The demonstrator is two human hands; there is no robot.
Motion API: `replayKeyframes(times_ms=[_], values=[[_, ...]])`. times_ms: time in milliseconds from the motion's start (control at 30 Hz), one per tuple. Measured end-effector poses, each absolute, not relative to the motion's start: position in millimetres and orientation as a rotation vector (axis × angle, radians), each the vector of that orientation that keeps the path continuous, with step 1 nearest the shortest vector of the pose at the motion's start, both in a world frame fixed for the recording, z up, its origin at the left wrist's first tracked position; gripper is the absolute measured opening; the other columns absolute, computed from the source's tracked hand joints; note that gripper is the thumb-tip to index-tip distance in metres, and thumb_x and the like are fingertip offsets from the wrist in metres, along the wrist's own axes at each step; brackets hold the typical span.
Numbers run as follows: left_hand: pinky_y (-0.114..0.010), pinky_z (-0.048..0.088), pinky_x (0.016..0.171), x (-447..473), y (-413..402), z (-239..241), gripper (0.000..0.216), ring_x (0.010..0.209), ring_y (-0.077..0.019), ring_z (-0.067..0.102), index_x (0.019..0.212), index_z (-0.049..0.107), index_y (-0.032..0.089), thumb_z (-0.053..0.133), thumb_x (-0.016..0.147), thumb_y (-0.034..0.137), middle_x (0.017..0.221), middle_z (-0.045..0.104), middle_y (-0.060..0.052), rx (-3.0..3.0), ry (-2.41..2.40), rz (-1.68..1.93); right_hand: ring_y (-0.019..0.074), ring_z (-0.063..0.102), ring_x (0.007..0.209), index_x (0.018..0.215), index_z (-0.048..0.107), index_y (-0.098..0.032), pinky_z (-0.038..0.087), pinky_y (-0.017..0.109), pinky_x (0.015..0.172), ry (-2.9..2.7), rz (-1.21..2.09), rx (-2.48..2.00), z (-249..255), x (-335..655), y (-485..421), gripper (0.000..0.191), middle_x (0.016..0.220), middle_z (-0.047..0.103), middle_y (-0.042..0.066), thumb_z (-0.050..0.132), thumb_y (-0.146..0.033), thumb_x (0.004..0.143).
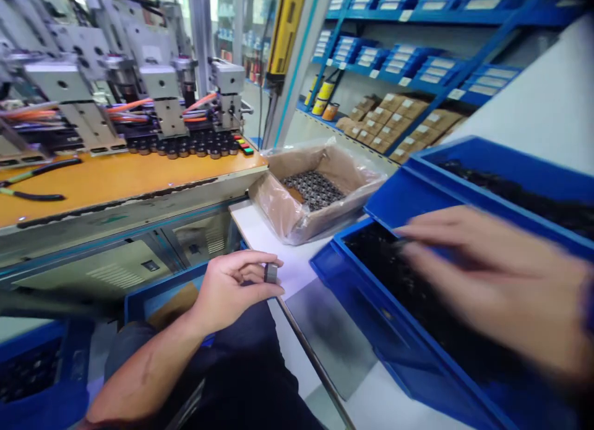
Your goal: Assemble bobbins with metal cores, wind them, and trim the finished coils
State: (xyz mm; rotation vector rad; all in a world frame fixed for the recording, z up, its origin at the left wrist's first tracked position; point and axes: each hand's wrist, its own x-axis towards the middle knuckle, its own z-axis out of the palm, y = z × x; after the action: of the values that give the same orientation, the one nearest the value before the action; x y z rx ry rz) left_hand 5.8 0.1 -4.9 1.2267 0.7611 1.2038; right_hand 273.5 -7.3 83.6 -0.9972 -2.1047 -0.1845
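My left hand [234, 288] hovers over my lap at the edge of a white table [264, 235], fingers curled around a small dark cylindrical part [271, 273] held at the fingertips. My right hand [482, 281] is smeared by motion above a blue bin [334, 275] full of small black parts. Its fingers stretch leftward over the bin; whether they hold anything cannot be made out.
A plastic-lined cardboard box [283, 207] of dark parts sits behind the bin. A second blue bin [464, 154] stands at right. A machine with an orange deck [116, 176] and a row of black parts is at left. Blue shelving [417, 71] with boxes stands behind.
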Motion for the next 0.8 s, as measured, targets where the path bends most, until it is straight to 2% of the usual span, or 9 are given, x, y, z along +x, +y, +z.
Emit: replayKeyframes(times_ms=[133, 267, 467, 667, 800], values=[[-0.018, 0.060, 0.067, 19.6, -2.5, -1.3, 0.037, 0.070, -0.0141, 0.074, 0.094, 0.078, 0.015, 0.086, 0.059, 0.005, 0.082, 0.079, -0.006, 1.247, 0.723, 1.130, 0.0123, 0.065, 0.082, 0.100, 0.061, -0.015, 0.057, 0.023, 0.069, -2.114, 0.269, -0.763, 40.4, 235.8, -18.2, 0.016, 0.089, 0.066, 0.008, 0.059, -0.005, 0.087], [-0.015, 0.061, 0.068, 30.9, -5.2, -5.3, 0.045, 0.072, -0.0135, 0.076, 0.095, 0.077, 0.020, 0.083, 0.059, -0.005, 0.080, 0.080, -0.001, 1.187, 0.601, 1.065, 0.0111, 0.063, 0.083, 0.100, 0.061, -0.014, 0.056, 0.022, 0.071, -2.087, 0.411, -0.696, 19.3, 224.1, -17.8, 0.014, 0.091, 0.064, 0.008, 0.059, -0.006, 0.089], [-0.015, 0.061, 0.066, 44.3, -5.8, -12.1, 0.044, 0.069, -0.0130, 0.076, 0.095, 0.077, 0.019, 0.083, 0.058, -0.004, 0.079, 0.080, 0.000, 1.108, 0.570, 1.044, 0.0105, 0.061, 0.084, 0.099, 0.061, -0.013, 0.055, 0.022, 0.073, -2.042, 0.397, -0.722, 16.3, 235.7, -16.0, 0.014, 0.091, 0.061, 0.008, 0.061, -0.005, 0.088], [-0.020, 0.062, 0.065, 43.8, -6.1, -11.1, 0.040, 0.066, -0.0153, 0.075, 0.093, 0.077, 0.015, 0.087, 0.056, 0.004, 0.076, 0.079, -0.004, 1.159, 0.671, 1.153, 0.0167, 0.063, 0.096, 0.114, 0.058, -0.011, 0.058, 0.030, 0.080, -2.090, 0.271, -0.673, 15.3, 237.4, -15.7, 0.028, 0.102, 0.062, 0.013, 0.063, -0.010, 0.086], [-0.024, 0.064, 0.066, 42.9, -7.5, -10.4, 0.039, 0.067, -0.0180, 0.075, 0.092, 0.077, 0.014, 0.090, 0.056, 0.010, 0.077, 0.079, -0.006, 1.179, 0.696, 1.144, 0.0168, 0.063, 0.093, 0.110, 0.060, -0.011, 0.059, 0.030, 0.078, -2.144, 0.101, -0.655, 13.8, 237.6, -14.4, 0.022, 0.098, 0.063, 0.012, 0.064, -0.011, 0.088]])
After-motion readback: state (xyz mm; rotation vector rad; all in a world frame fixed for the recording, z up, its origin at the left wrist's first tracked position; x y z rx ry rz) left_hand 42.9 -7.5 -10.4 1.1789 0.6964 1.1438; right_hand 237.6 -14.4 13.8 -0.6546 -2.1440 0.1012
